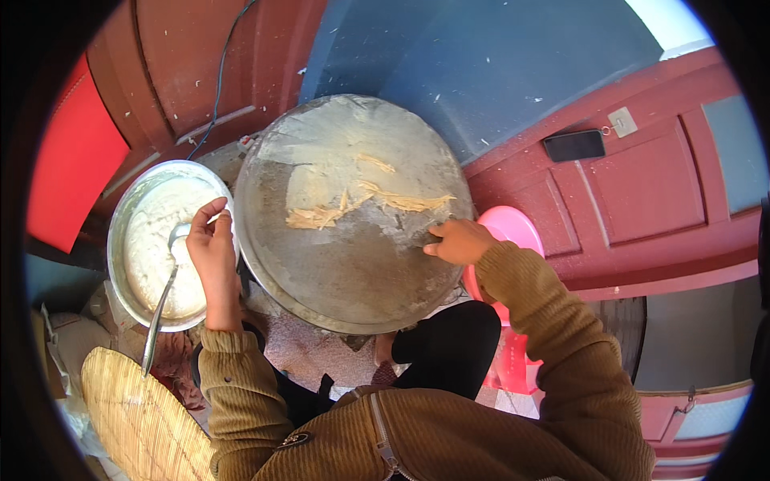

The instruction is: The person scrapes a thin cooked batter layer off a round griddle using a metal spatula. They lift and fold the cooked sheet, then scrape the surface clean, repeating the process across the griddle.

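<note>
A large round metal griddle (361, 282) lies before me, with a pale dry film over its far part. Torn strips of thin yellowish crêpe (409, 201) are scattered across its middle. My right hand (462, 242) is at the griddle's right side, fingertips low over the surface; whether something thin is between them is unclear. My left hand (213, 252) hovers over the right rim of a metal basin (114, 252), fingers bent and apart, with nothing seen in it. White batter (150, 240) fills much of the basin. A metal ladle (161, 306) leans in it, handle towards me.
A woven straw mat (132, 415) lies at lower left. Right of the griddle stands a pink plastic basin (511, 225), with a red bag (505, 361) below. A phone (574, 145) hangs on the red wooden panel (643, 180). A cable (219, 90) runs down behind the batter basin.
</note>
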### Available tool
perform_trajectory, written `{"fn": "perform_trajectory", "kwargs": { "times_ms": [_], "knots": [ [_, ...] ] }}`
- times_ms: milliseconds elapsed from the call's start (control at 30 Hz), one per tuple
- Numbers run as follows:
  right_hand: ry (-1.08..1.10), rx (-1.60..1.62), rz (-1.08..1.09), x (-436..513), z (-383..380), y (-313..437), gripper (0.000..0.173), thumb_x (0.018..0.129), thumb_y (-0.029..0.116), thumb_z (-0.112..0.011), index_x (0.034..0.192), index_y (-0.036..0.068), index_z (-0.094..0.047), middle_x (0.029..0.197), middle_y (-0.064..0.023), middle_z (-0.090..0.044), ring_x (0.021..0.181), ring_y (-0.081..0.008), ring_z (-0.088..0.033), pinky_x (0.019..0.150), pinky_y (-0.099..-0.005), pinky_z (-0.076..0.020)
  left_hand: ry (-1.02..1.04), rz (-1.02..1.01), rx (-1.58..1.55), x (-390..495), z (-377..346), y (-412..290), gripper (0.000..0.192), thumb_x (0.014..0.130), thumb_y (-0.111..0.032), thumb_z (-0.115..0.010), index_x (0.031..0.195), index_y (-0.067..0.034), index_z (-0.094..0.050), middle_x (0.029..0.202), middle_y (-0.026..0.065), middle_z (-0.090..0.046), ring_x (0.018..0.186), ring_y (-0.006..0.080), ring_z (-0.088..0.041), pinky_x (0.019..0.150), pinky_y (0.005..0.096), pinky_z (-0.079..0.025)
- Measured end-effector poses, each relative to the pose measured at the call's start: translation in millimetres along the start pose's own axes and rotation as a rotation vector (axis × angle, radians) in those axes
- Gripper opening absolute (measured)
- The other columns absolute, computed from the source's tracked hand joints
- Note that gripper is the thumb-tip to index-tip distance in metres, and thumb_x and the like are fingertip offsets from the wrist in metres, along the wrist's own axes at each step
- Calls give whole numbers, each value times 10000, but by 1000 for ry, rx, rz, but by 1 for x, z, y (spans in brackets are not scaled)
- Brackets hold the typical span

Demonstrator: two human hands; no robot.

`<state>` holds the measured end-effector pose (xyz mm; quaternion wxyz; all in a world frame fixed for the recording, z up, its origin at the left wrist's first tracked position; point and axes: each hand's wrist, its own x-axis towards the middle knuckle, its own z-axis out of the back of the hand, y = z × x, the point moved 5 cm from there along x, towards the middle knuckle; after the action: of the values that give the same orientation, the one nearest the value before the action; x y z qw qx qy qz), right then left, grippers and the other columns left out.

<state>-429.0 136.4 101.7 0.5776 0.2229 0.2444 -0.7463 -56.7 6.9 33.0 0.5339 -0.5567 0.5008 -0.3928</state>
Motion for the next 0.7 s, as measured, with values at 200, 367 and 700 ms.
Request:
{"fn": "perform_trajectory", "kwargs": {
  "times_ms": [200,367,700],
  "knots": [
    [-49,52,-59,-33,-25,9,624,868,398,-600,1410,138,-432,1104,-226,-651,1065,-376,-614,941,-482,-449,7,-48,56,3,-13,17,219,882,-38,-579,1081,20,-646,830,46,-639,697,69,-530,622,209,-427],
    [-53,-67,28,-56,-61,-2,481,885,175,-512,1359,110,-466,988,-206,-682,948,-398,-653,880,-514,-476,19,-36,43,0,-8,6,206,893,-41,-578,1078,17,-646,821,44,-634,694,67,-516,620,209,-417],
    [-257,-82,-7,-20,-33,27,462,865,66,-492,1316,152,-549,953,-202,-678,899,-388,-659,772,-490,-513,-8,-29,11,-1,-6,8,201,895,-46,-591,1079,15,-648,803,18,-617,671,53,-485,597,200,-386]
  ]
}}
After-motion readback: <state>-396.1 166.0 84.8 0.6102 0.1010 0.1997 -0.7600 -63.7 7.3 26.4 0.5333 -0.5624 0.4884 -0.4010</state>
